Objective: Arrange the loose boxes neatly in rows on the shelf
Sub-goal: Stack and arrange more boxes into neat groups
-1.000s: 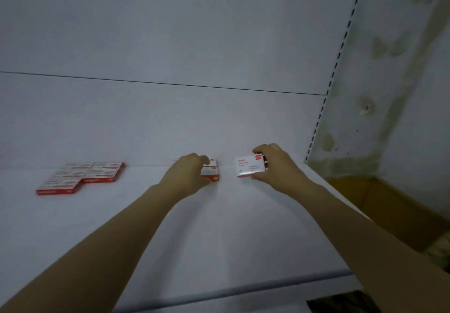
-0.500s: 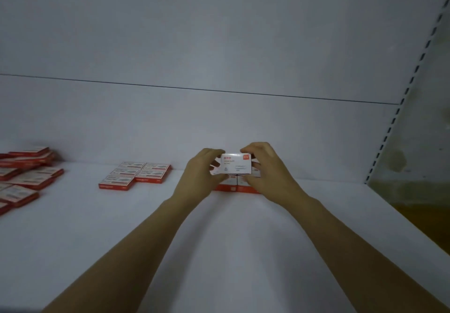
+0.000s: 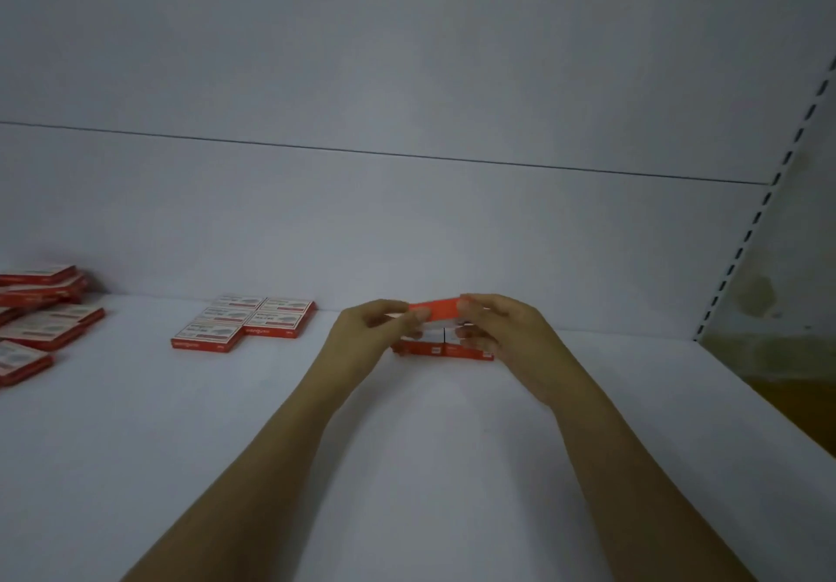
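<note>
Head view: we see left hand (image 3: 375,332) and right hand (image 3: 502,332) pinching one red box (image 3: 436,310) by its ends, just above two boxes (image 3: 441,348) lying side by side; more boxes (image 3: 244,323) left of those.

Dim, flat light, cold grey-blue cast, low contrast, even across frame. Shadows faint + diffuse on shelf (image 3: 226,468); src dir unclear. Motion blur on held box (image 3: 436,310), print unreadable; fingertips (image 3: 468,307) smeared too. Soft focus on boxes far left (image 3: 40,328). Wide-angle distortion: back-panel seam (image 3: 407,155) bows, slotted upright (image 3: 764,201) leans at right edge. Corner beyond it murky.
</note>
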Available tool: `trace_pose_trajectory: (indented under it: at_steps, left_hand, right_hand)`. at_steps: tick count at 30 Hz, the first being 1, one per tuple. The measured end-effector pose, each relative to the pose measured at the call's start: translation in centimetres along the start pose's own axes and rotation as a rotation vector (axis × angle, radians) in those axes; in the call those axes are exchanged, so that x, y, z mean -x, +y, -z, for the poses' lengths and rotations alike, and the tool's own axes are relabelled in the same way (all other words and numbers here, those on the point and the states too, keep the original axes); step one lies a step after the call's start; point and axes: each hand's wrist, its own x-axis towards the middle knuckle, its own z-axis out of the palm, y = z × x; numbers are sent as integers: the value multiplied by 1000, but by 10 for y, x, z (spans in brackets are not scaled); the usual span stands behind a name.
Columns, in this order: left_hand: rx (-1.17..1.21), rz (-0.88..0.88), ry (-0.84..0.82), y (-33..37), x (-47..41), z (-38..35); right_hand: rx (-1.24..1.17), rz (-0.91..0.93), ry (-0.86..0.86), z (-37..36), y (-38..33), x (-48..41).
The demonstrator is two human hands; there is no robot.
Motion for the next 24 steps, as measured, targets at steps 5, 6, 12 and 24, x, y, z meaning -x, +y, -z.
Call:
trace_pose_trajectory:
  at_steps: [5, 6, 12, 24]
  left_hand:
    - [32, 182, -83, -1, -5, 2]
    - [13, 217, -96, -1, -6, 2]
    - [-27, 307, -140, -3, -10, 5]
    - [156, 8, -271, -7, -7, 3]
  right_hand:
    - [98, -253, 84, -14, -7, 2]
    - [105, -287, 78, -14, -7, 3]
    - [91, -380, 41, -19, -8, 5]
    - [126, 224, -50, -23, -11, 10]
